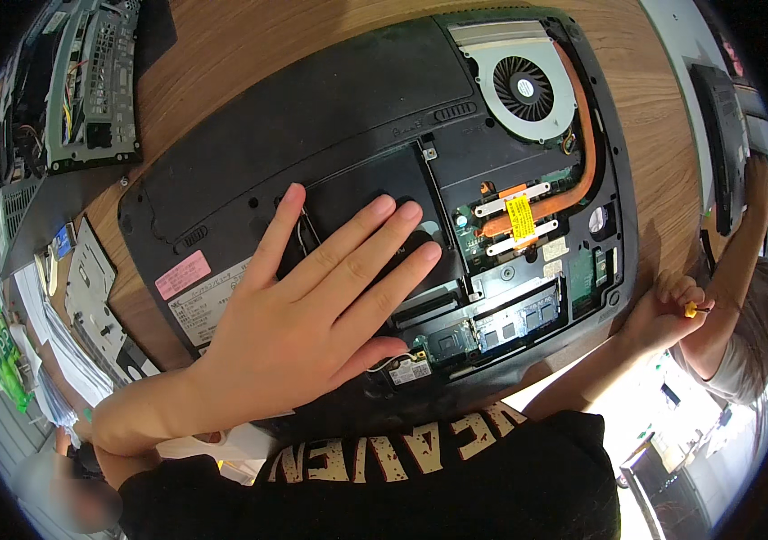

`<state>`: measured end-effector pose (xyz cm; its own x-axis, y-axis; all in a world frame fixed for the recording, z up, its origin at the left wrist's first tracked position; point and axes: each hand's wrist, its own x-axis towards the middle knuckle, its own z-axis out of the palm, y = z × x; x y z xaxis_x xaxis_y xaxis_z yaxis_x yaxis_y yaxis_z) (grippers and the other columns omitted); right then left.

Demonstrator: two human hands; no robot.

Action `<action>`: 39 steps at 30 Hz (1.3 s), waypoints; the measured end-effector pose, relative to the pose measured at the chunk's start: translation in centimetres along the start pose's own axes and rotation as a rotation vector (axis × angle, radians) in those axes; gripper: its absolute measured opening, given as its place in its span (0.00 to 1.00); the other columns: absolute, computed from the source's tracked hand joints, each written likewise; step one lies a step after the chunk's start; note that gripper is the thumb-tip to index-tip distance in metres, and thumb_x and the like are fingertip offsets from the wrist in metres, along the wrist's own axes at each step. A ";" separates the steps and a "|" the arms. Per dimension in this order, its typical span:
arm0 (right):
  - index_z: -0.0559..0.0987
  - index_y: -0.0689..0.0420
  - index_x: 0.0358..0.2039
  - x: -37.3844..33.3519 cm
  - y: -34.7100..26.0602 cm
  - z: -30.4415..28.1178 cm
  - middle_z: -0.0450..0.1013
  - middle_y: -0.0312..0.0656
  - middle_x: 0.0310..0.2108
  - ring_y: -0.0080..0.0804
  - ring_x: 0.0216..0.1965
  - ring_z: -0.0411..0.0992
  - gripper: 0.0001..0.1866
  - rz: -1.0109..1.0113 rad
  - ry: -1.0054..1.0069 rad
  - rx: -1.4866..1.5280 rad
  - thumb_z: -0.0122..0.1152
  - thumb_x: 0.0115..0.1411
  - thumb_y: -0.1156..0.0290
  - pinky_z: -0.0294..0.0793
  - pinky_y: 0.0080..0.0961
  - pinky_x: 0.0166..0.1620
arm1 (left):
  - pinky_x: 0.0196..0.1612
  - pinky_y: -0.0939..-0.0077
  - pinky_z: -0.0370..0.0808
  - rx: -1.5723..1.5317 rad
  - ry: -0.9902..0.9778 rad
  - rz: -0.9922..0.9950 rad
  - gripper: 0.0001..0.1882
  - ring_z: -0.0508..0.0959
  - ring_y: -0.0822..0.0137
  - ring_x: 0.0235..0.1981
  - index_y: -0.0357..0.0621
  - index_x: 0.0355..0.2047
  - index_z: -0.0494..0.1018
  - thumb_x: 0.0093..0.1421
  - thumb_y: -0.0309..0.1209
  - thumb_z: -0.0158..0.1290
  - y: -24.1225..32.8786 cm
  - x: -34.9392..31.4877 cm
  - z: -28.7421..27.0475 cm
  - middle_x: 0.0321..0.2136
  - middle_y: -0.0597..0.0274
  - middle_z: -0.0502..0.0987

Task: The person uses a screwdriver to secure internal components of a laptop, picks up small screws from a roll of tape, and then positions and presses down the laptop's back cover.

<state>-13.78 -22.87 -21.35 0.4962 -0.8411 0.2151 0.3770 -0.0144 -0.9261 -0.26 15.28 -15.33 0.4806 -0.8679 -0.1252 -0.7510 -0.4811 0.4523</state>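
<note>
An upturned black laptop (339,99) lies on the wooden table with its bottom cover partly off. My left hand (312,279) rests flat on its underside, fingers spread, over the middle bay and a thin cable. Toward the laptop's far right corner sits a round cooling fan (525,87), joined by a copper heat pipe (587,153) to a bracket with a yellow label (520,219). Memory modules (515,324) show nearer to me. Off the laptop's right edge, my right hand (668,310) is closed on a small yellow thing (692,310) with a dark end; its kind is unclear.
At the far left stands an opened electronic chassis (96,90) with wires. Below it are a metal plate (96,297), stacked papers (64,333) and a green package (6,360). Another person's arm (744,243) reaches toward a dark laptop (717,148) at the right.
</note>
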 end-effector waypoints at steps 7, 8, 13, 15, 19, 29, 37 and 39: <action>0.63 0.53 0.16 -0.3 0.0 0.0 0.54 0.34 0.17 0.22 0.19 0.52 0.22 0.001 -0.043 0.085 0.44 0.66 0.56 0.50 0.19 0.23 | 0.63 0.43 0.47 0.025 0.071 -0.002 0.35 0.64 0.59 0.60 0.49 0.59 0.64 0.49 0.41 0.57 0.2 -0.2 0.1 0.58 0.57 0.64; 0.63 0.53 0.16 -0.3 -0.1 -0.1 0.54 0.34 0.17 0.22 0.19 0.52 0.22 -0.004 -0.049 0.095 0.44 0.66 0.56 0.50 0.19 0.23 | 0.63 0.44 0.47 0.012 0.094 -0.004 0.35 0.65 0.59 0.59 0.49 0.59 0.64 0.49 0.40 0.57 0.2 -0.2 0.2 0.58 0.58 0.65; 0.64 0.51 0.18 -0.3 -0.3 -0.6 0.58 0.32 0.19 0.22 0.22 0.57 0.19 0.036 -0.026 0.183 0.49 0.64 0.58 0.55 0.19 0.26 | 0.64 0.47 0.49 -0.059 0.198 0.044 0.35 0.64 0.58 0.60 0.49 0.59 0.63 0.49 0.37 0.59 0.3 -0.8 0.2 0.57 0.57 0.65; 0.67 0.53 0.20 -0.1 -0.2 -0.2 0.59 0.33 0.16 0.21 0.19 0.56 0.20 0.011 0.032 0.205 0.47 0.65 0.55 0.53 0.18 0.23 | 0.63 0.48 0.50 0.019 0.269 0.060 0.35 0.63 0.56 0.60 0.47 0.59 0.63 0.51 0.40 0.57 0.5 -1.7 -0.5 0.57 0.56 0.65; 0.68 0.53 0.21 -0.1 0.1 0.2 0.61 0.32 0.17 0.21 0.21 0.59 0.21 -0.026 0.037 0.123 0.47 0.65 0.51 0.55 0.20 0.24 | 0.62 0.53 0.53 0.162 0.448 -0.119 0.25 0.65 0.53 0.58 0.47 0.54 0.68 0.55 0.37 0.52 0.4 -6.4 -2.6 0.56 0.54 0.67; 0.74 0.52 0.21 2.2 1.2 -4.5 0.67 0.35 0.18 0.28 0.23 0.64 0.26 0.134 -0.285 0.257 0.42 0.65 0.45 0.63 0.26 0.29 | 0.43 0.71 0.71 0.238 0.790 -0.809 0.06 0.75 0.59 0.39 0.40 0.31 0.78 0.50 0.23 0.58 3.0 -27.1 -1.3 0.36 0.58 0.75; 0.61 0.53 0.15 -0.3 -2.1 -0.2 0.54 0.33 0.18 0.26 0.20 0.52 0.26 0.113 -0.189 0.237 0.46 0.62 0.48 0.51 0.25 0.26 | 0.37 0.69 0.72 -0.085 0.755 -0.793 0.07 0.74 0.60 0.33 0.43 0.28 0.79 0.45 0.23 0.61 4.5 -30.4 4.3 0.29 0.59 0.73; 0.63 0.53 0.15 0.6 -1.9 -1.5 0.54 0.32 0.19 0.26 0.21 0.52 0.25 0.178 -0.343 0.336 0.48 0.62 0.49 0.52 0.25 0.26 | 0.38 0.69 0.68 -0.072 0.697 -0.735 0.09 0.72 0.62 0.32 0.44 0.29 0.80 0.44 0.25 0.62 3.6 -29.8 5.6 0.27 0.61 0.71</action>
<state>-15.37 -24.17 -19.92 0.7822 -0.5884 0.2046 0.4661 0.3348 -0.8190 -19.87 38.73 -14.94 0.9868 -0.0838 0.1387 -0.1450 -0.8384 0.5254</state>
